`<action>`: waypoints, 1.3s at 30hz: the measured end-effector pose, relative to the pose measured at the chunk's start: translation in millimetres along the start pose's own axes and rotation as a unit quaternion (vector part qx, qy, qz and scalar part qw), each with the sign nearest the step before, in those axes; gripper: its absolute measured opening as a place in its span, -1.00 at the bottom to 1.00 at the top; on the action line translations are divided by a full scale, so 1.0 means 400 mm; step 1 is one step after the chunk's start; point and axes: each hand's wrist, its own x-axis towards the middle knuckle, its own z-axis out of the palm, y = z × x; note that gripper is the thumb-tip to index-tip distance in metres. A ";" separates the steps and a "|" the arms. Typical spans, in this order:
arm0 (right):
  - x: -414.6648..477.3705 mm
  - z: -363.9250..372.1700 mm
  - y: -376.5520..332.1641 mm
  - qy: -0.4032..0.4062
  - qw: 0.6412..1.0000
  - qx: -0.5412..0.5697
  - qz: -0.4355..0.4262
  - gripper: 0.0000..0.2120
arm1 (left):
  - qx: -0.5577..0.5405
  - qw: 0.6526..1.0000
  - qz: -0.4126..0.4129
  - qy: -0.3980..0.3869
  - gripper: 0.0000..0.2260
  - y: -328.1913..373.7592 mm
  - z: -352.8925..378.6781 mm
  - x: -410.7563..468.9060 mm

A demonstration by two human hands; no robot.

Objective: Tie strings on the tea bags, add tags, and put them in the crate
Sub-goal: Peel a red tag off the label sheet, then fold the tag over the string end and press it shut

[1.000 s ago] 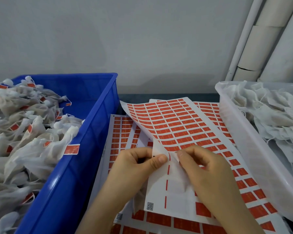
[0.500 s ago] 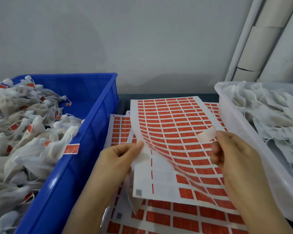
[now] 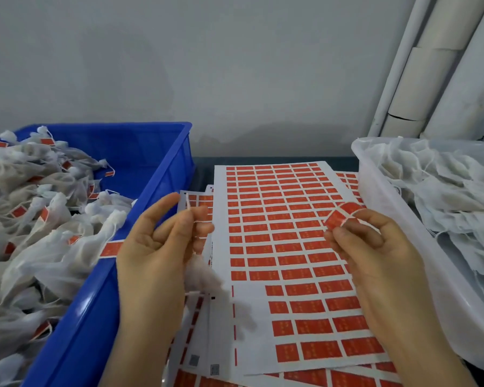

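- Since the tag (image 3: 342, 216) is a peeled red sticker, it is likely feather-light, floppy and tacky on one face. The right hand (image 3: 380, 255) pinches it by one edge between thumb and fingertips, above the sticker sheet (image 3: 277, 219), where it curls a little.
- The left hand (image 3: 157, 247) closes thumb and forefinger on a thin white string (image 3: 188, 203), its other fingers loosely spread. A small tea bag (image 3: 203, 275) hangs below that pinch (blurred, so its shape is hard to read), over the left edge of the sheets.
- The bag looks like soft gauze with almost no weight, so it should swing freely. It seems better steered by the string than by the pouch, which could crush or snag.
- The string is limp and probably slippery. A short stub left past the fingertips would give the tag something to fold around.
- The tag is best held at its outer margin, leaving the sticky middle free. Once glue meets glue, repositioning would probably tear it.
- The blue crate (image 3: 157, 163) stands just left of the left hand, heaped with tagged bags (image 3: 39, 219). A bag this light could simply be dropped in.
- The white bin (image 3: 389, 219) on the right holds untagged bags (image 3: 444, 191).
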 end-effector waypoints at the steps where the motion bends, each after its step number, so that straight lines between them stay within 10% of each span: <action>1: -0.002 0.001 -0.002 -0.002 1.000 -0.005 -0.004 -0.86 | -0.036 0.999 0.005 -0.002 -0.72 0.007 -0.003 0.000; 19: -0.069 0.051 -0.040 -0.120 0.990 0.006 -0.079 -0.67 | -0.047 0.961 -0.158 -0.221 -0.79 -0.021 0.074 -0.066; 39: -0.083 0.072 -0.028 -0.103 0.991 -0.035 -0.083 -0.78 | -0.011 0.966 -0.143 -0.216 -0.79 -0.051 0.087 -0.074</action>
